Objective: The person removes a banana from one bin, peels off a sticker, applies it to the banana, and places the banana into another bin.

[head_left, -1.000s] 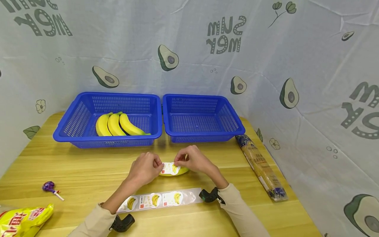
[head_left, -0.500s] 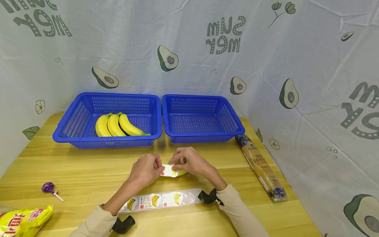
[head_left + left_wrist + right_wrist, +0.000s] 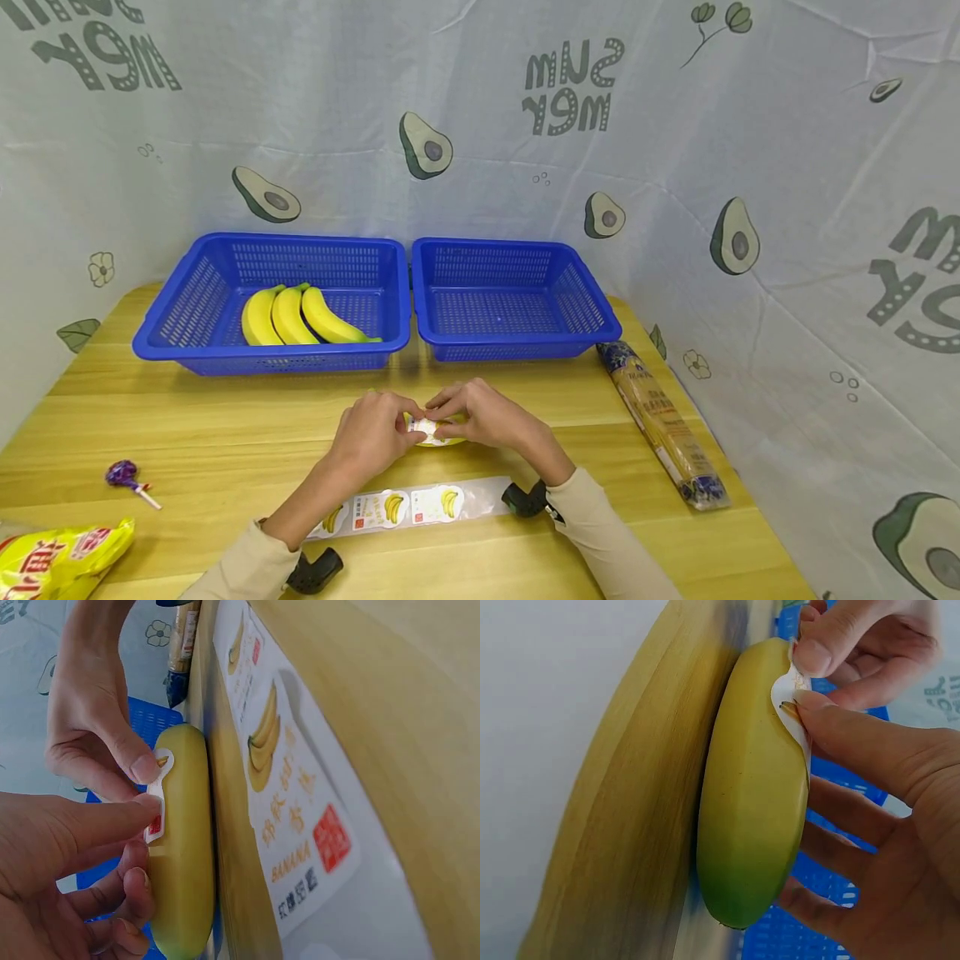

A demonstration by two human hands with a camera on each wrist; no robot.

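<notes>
Sticker half laid on the banana at the table's near middle; we pinch it with left hand and right hand. Three bananas wait in the left basket, unlabelled in our judgement.

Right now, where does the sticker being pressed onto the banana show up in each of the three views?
Head: sticker centre, between both hands, mostly hidden.
Left wrist: sticker left of centre, on the banana, under fingers.
Right wrist: sticker upper centre-right, on the banana's edge.
Shared landmark: the banana.
</notes>
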